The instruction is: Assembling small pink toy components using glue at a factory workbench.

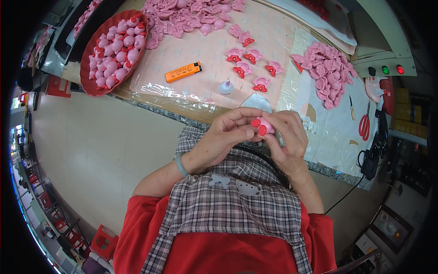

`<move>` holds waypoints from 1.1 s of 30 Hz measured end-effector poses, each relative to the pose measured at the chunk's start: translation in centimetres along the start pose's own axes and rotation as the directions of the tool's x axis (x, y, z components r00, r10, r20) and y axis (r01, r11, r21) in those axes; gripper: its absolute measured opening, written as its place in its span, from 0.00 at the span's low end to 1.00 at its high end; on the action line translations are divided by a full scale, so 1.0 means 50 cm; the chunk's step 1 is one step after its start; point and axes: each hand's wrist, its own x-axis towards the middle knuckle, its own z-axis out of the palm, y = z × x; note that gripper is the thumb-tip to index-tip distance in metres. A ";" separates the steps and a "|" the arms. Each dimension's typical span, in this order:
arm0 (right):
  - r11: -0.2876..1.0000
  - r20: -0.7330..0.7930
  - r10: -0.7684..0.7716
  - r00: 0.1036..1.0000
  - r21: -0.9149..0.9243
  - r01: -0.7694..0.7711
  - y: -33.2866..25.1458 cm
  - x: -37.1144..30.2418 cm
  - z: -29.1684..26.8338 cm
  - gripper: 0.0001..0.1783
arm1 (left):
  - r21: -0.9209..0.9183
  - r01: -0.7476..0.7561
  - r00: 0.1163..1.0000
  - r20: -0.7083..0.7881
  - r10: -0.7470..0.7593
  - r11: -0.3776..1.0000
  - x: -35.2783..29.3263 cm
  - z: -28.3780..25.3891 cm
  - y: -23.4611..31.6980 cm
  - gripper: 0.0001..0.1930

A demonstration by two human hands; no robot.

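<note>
One plaid fabric apron point(237, 208) with two grey patches lies over red sleeves, and both forearms rise from below and converge. A single pale, smooth bangle point(181, 165) rings the left wrist. The left hand point(226, 131) comes in with its palm turned inward, fingers bent toward the right and thumb extended. The right hand point(290, 136) arches opposite, wrist low, fingers curled over and thumb underneath.

Between them, above the table's near edge, is one small, rounded pink figure with two red oval ends point(264, 125) facing the left thumb. The right thumb and fingers grasp it; the left fingertips meet its far side, the left thumb apart from it. Whether the left fingers pinch it I cannot tell.

Just beyond the hands stands one small white bottle with a purple tip point(226, 87). To its left lies one flat orange lighter point(183, 72); well to the right are one pair of red-handled scissors point(364, 126) and one slim knife point(351, 108).

Farther on, six scalloped pink pieces with red bows point(262, 84) lie spread out, near one plain pink piece point(234, 30). Two heaps of pink pieces, right point(326, 73) and back point(182, 18), and rounded pink-and-red figures in one red basket point(86, 75) are too many to count.
</note>
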 end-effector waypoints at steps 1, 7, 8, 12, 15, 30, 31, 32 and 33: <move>0.996 0.023 0.059 0.998 0.066 -0.060 0.001 0.001 -0.003 0.27 | 0.000 -0.001 1.000 0.000 0.001 1.000 0.000 0.001 -0.001 0.17; 0.951 0.035 0.220 0.975 0.213 -0.222 -0.021 0.002 -0.012 0.25 | 0.147 -0.094 0.995 -0.002 0.095 0.985 0.002 -0.013 -0.011 0.15; 0.963 0.026 0.206 0.978 0.173 -0.207 -0.023 0.001 -0.014 0.24 | 0.171 -0.128 0.992 0.029 0.125 0.977 0.003 -0.017 -0.012 0.15; 0.972 -0.026 0.190 0.981 0.145 -0.184 -0.022 -0.009 -0.011 0.23 | 0.254 -0.233 0.972 0.034 0.232 0.939 0.005 -0.002 -0.005 0.16; 0.980 -0.026 0.158 0.987 0.128 -0.154 -0.024 -0.011 -0.012 0.23 | 0.224 -0.223 0.975 0.025 0.223 0.949 0.001 -0.002 -0.009 0.15; 0.981 -0.085 0.187 0.979 0.074 -0.181 -0.048 -0.024 0.006 0.24 | 0.479 -0.384 0.901 0.007 0.434 0.790 -0.008 0.003 -0.022 0.08; 0.980 -0.082 0.192 0.978 0.079 -0.185 -0.048 -0.026 0.007 0.23 | 0.480 -0.382 0.901 0.005 0.433 0.790 -0.008 0.003 -0.023 0.08; 0.978 -0.078 0.197 0.977 0.083 -0.190 -0.048 -0.027 0.007 0.23 | 0.490 -0.387 0.897 0.005 0.441 0.781 -0.008 0.001 -0.026 0.08; 0.978 -0.077 0.198 0.977 0.085 -0.191 -0.049 -0.027 0.008 0.23 | 0.500 -0.391 0.894 0.005 0.449 0.773 -0.008 0.000 -0.028 0.09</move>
